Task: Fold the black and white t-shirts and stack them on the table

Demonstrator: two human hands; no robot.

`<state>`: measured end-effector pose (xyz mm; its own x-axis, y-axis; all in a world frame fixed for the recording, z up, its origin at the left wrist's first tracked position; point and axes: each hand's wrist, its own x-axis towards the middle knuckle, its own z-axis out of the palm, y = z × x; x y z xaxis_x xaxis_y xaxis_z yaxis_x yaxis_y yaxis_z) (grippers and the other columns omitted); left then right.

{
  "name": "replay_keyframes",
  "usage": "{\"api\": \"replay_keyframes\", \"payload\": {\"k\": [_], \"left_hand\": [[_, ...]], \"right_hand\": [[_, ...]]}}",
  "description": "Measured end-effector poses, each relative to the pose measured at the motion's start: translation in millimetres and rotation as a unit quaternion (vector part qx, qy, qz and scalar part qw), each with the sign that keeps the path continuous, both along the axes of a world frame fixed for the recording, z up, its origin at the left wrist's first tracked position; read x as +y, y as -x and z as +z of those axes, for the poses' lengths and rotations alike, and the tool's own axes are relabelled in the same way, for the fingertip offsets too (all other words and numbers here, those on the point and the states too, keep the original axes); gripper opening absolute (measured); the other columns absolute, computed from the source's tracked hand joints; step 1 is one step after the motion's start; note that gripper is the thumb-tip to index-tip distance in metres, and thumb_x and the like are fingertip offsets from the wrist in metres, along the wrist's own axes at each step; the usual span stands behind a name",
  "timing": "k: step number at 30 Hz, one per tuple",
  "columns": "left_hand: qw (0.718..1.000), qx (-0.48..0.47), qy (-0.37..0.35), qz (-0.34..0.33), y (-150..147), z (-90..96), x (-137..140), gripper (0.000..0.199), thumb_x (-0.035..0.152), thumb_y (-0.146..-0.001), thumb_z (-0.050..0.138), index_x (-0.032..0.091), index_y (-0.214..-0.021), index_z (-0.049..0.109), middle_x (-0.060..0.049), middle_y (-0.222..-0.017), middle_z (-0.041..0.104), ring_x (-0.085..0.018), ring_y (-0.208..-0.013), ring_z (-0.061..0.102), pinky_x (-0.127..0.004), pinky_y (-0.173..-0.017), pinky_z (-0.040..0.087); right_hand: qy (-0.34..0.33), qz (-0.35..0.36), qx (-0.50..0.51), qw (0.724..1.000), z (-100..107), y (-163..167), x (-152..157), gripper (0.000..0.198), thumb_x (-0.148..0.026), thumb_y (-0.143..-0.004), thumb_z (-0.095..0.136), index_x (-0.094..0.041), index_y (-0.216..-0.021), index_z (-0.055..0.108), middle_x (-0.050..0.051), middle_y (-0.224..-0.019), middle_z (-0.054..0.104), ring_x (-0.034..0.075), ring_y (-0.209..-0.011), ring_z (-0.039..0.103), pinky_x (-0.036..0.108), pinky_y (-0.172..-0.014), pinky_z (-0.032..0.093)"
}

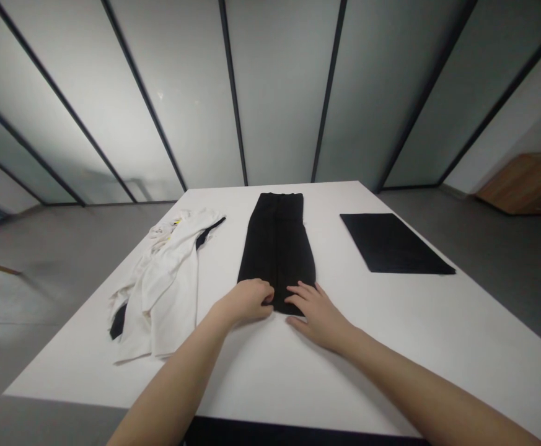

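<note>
A pair of black trousers [277, 241] lies lengthwise on the white table, its narrower waist end away from me. My left hand [250, 300] is at the near left corner, fingers curled in and closed on the hem; the fingertips are partly hidden. On the near right corner rests my right hand [319, 316], its fingers spread over the black cloth and the thumb reaching along the near edge.
To the left, white garments [170, 285] lie in a loose heap with some black pieces showing. A flat, folded black cloth [393, 243] is on the right side of the white table [261, 378]. Frosted glass panels [279, 93] stand behind.
</note>
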<state>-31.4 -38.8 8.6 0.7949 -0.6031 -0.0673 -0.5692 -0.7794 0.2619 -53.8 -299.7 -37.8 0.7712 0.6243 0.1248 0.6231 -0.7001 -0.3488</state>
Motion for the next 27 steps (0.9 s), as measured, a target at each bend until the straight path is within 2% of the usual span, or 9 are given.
{"api": "replay_keyframes", "payload": {"k": [3, 6, 9, 12, 15, 18, 22, 25, 27], "left_hand": [[0.999, -0.034, -0.011, -0.01, 2, -2.6, -10, 0.003, 0.022, -0.093, 0.065, 0.021, -0.092, 0.068, -0.006, -0.094, 0.073, -0.024, -0.09, 0.069, -0.033, -0.077, 0.049], [0.997, -0.077, -0.023, 0.0, 3, -4.5, -22, 0.009, 0.021, -0.101, 0.057, 0.019, -0.101, 0.066, -0.01, -0.103, 0.073, -0.026, -0.099, 0.069, -0.037, -0.088, 0.051], [0.995, -0.094, -0.03, 0.024, 5, -6.6, -29, 0.013, 0.027, -0.106, 0.054, 0.018, -0.103, 0.063, -0.011, -0.102, 0.071, -0.028, -0.1, 0.068, -0.041, -0.092, 0.051], [0.997, -0.075, -0.007, 0.018, 6, -7.6, -27, 0.022, 0.041, -0.101, 0.067, 0.02, -0.103, 0.062, -0.01, -0.102, 0.071, -0.03, -0.099, 0.068, -0.041, -0.09, 0.051], [0.998, -0.057, 0.011, 0.025, 7, -4.0, -18, 0.021, 0.033, -0.092, 0.073, 0.021, -0.107, 0.063, -0.008, -0.104, 0.072, -0.029, -0.099, 0.068, -0.04, -0.089, 0.051], [0.998, -0.035, -0.021, 0.048, 6, 4.7, -5, 0.025, 0.013, -0.081, 0.067, 0.022, -0.104, 0.068, -0.009, -0.102, 0.074, -0.029, -0.098, 0.069, -0.038, -0.086, 0.052], [0.996, -0.018, -0.047, 0.076, -1, 15.9, 15, 0.035, 0.005, -0.073, 0.061, 0.021, -0.102, 0.075, -0.01, -0.103, 0.077, -0.03, -0.099, 0.071, -0.039, -0.088, 0.053], [0.994, -0.017, -0.015, 0.108, -11, 18.7, 36, 0.033, 0.012, -0.077, 0.061, 0.02, -0.105, 0.077, -0.011, -0.104, 0.079, -0.03, -0.098, 0.072, -0.039, -0.089, 0.054], [0.992, -0.013, 0.056, 0.116, -19, 16.5, 50, 0.03, 0.018, -0.082, 0.061, 0.02, -0.106, 0.078, -0.01, -0.104, 0.079, -0.028, -0.097, 0.071, -0.038, -0.091, 0.054]], "right_hand": [[0.004, -0.023, -0.042, 0.999, -1, -5, 14, 0.023, -0.031, -0.104, 0.063, -0.024, -0.123, 0.075, 0.012, -0.145, 0.069, 0.038, -0.149, 0.05, 0.067, -0.124, 0.029], [0.018, -0.043, -0.082, 0.996, -4, -12, 16, 0.019, -0.022, -0.106, 0.058, -0.022, -0.116, 0.074, 0.012, -0.132, 0.074, 0.036, -0.138, 0.058, 0.065, -0.122, 0.031], [0.042, -0.058, -0.084, 0.994, -5, -21, 11, 0.019, -0.018, -0.107, 0.055, -0.021, -0.111, 0.073, 0.012, -0.113, 0.077, 0.031, -0.112, 0.068, 0.052, -0.108, 0.046], [0.056, -0.064, -0.066, 0.994, -2, -28, 5, 0.021, -0.02, -0.108, 0.052, -0.02, -0.112, 0.072, 0.012, -0.105, 0.077, 0.029, -0.098, 0.069, 0.041, -0.089, 0.052], [0.045, -0.048, -0.049, 0.997, 4, -30, -1, 0.023, -0.021, -0.104, 0.057, -0.02, -0.121, 0.073, 0.011, -0.109, 0.078, 0.029, -0.1, 0.069, 0.041, -0.089, 0.052], [0.012, -0.012, -0.028, 0.999, 11, -29, -9, 0.039, -0.012, -0.093, 0.063, -0.022, -0.129, 0.073, 0.01, -0.12, 0.077, 0.029, -0.109, 0.068, 0.042, -0.097, 0.052], [-0.047, -0.022, -0.002, 0.999, 13, -34, -23, 0.041, -0.006, -0.081, 0.062, -0.021, -0.116, 0.078, 0.009, -0.114, 0.077, 0.028, -0.11, 0.068, 0.042, -0.101, 0.052], [-0.136, -0.054, 0.029, 0.989, 10, -44, -32, 0.036, -0.01, -0.082, 0.06, -0.022, -0.111, 0.079, 0.008, -0.111, 0.079, 0.027, -0.108, 0.071, 0.041, -0.1, 0.054], [-0.192, -0.101, 0.062, 0.974, 8, -50, -37, 0.035, -0.019, -0.088, 0.061, -0.023, -0.119, 0.077, 0.007, -0.111, 0.08, 0.026, -0.101, 0.073, 0.041, -0.095, 0.056]]}}
